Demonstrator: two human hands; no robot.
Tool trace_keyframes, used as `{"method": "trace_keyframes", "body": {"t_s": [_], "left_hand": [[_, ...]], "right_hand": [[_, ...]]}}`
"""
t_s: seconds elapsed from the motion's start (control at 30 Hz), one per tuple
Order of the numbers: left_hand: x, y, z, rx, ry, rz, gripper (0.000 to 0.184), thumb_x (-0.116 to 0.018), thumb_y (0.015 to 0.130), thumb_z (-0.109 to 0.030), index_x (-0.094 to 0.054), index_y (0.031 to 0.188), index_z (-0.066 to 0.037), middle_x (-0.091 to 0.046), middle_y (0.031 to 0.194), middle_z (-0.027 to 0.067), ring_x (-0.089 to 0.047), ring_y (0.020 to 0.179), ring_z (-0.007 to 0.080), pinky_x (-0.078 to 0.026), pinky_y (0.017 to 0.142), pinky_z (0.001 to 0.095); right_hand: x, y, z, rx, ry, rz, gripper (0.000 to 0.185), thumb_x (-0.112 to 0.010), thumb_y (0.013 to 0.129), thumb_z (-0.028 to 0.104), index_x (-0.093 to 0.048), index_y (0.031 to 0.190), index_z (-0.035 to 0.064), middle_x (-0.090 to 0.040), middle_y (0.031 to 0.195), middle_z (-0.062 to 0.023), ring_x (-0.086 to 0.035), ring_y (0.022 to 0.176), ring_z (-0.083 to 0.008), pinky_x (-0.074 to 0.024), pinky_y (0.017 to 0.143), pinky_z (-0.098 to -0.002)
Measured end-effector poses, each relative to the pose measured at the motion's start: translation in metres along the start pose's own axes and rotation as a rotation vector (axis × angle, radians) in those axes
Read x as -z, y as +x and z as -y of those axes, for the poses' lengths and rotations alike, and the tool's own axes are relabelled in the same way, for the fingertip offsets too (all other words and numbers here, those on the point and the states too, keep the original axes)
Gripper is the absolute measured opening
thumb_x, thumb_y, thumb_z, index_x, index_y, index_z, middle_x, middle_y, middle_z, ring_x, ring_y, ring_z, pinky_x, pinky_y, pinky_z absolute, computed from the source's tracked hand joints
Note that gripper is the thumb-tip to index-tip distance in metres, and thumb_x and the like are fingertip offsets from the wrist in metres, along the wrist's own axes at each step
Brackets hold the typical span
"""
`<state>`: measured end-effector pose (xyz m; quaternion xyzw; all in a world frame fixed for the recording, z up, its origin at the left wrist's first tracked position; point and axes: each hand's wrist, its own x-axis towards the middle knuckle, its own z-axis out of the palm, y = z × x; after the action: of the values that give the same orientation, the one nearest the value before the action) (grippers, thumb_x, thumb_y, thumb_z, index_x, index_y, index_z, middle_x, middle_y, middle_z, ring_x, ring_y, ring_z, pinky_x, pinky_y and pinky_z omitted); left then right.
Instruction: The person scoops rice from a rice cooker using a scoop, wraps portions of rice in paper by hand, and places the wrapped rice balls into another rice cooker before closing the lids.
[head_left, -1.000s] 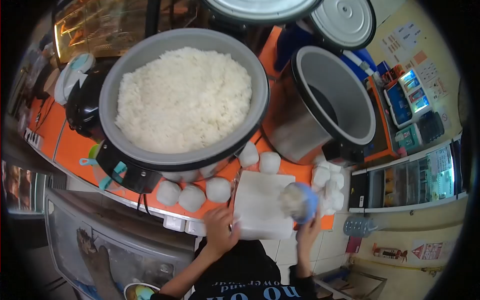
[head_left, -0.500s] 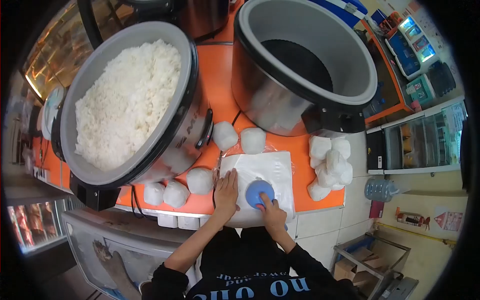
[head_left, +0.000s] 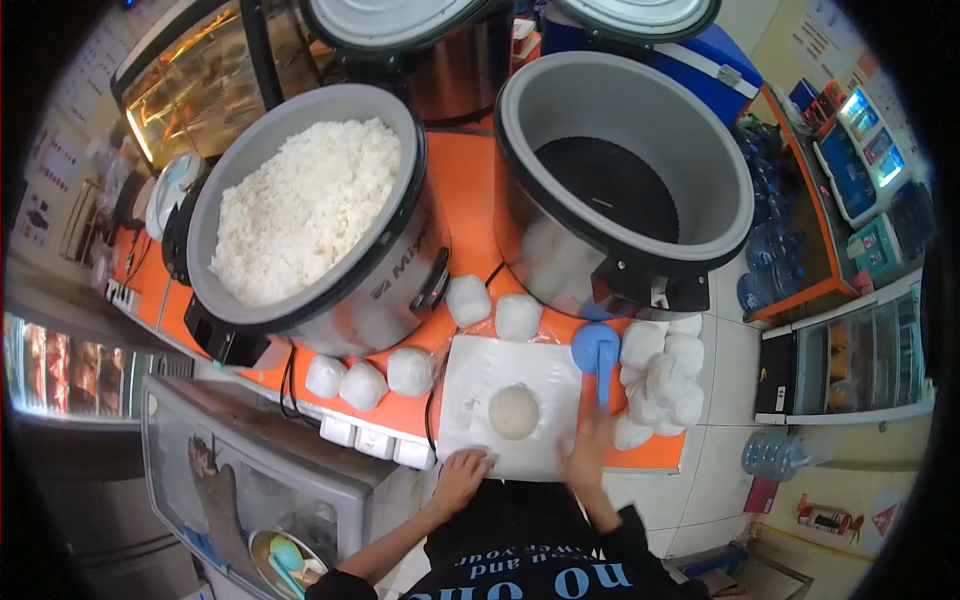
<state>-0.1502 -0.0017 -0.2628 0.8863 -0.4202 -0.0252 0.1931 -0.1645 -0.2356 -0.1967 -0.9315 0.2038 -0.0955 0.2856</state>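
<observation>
A rounded mound of rice [head_left: 514,412] sits on a sheet of white wrapping paper [head_left: 470,385] at the table's front edge. My left hand [head_left: 463,478] is at the sheet's near left corner, its fingers closed together on the paper edge. At the near right side is my right hand [head_left: 588,452], smeared by motion, so its fingers are unclear. Just beyond it a blue rice scoop [head_left: 594,349] lies on the table, its handle pointing back toward that hand. Wrapped white packets [head_left: 662,378] are piled to the right, with several more packets [head_left: 410,372] on the left.
A large cooker full of rice [head_left: 310,205] stands at the left. The open cooker on the right [head_left: 625,180] shows a dark bottom. Both rest on the orange table [head_left: 462,190]. A grey chest [head_left: 260,440] stands below the table on the left.
The blue scoop has gone from the paper to the table at the right, leaving the rice mound exposed. My left hand has drawn back to the paper's near edge. The view has shifted.
</observation>
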Motion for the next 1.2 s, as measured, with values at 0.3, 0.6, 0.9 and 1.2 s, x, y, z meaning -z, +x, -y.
{"method": "trace_keyframes", "body": {"t_s": [0.3,0.6,0.9,1.2], "left_hand": [[0.054,0.041,0.005,0.167,-0.422,0.190,0.020,-0.063,0.068,-0.011,-0.056,0.087,-0.011,-0.059,0.077,0.0069,-0.060,0.072,0.0266,-0.046,0.061,0.0376],[0.061,0.053,0.012,0.283,-0.521,0.260,0.015,-0.058,0.071,-0.013,-0.059,0.086,-0.010,-0.061,0.073,0.0103,-0.060,0.071,0.0290,-0.045,0.062,0.0389],[0.043,0.044,-0.018,0.075,-0.489,0.153,0.030,-0.070,0.072,-0.028,-0.064,0.097,-0.013,-0.057,0.094,0.0053,-0.053,0.093,0.0239,-0.043,0.079,0.0361],[0.022,0.046,-0.006,0.208,-0.615,0.196,0.015,-0.070,0.072,-0.022,-0.067,0.077,-0.009,-0.061,0.079,0.0062,-0.057,0.081,0.0261,-0.046,0.069,0.0365]], "right_hand": [[0.004,-0.054,-0.058,0.484,-0.037,0.523,0.029,-0.059,0.077,0.010,-0.062,0.105,0.0103,-0.065,0.087,-0.0073,-0.064,0.077,-0.0252,-0.0521,0.065,-0.0348],[0.018,-0.049,-0.035,0.533,0.051,0.507,0.028,-0.063,0.079,0.019,-0.063,0.106,0.0107,-0.065,0.088,-0.0084,-0.063,0.072,-0.0258,-0.0500,0.063,-0.0367],[0.010,-0.037,-0.029,0.308,-0.039,0.609,0.015,-0.066,0.074,0.012,-0.067,0.088,0.0095,-0.065,0.078,-0.0100,-0.061,0.072,-0.0262,-0.0480,0.064,-0.0370],[0.019,-0.019,-0.011,0.311,-0.120,0.787,0.025,-0.074,0.065,0.015,-0.065,0.087,0.0082,-0.063,0.084,-0.0105,-0.058,0.085,-0.0286,-0.0453,0.073,-0.0387]]}}
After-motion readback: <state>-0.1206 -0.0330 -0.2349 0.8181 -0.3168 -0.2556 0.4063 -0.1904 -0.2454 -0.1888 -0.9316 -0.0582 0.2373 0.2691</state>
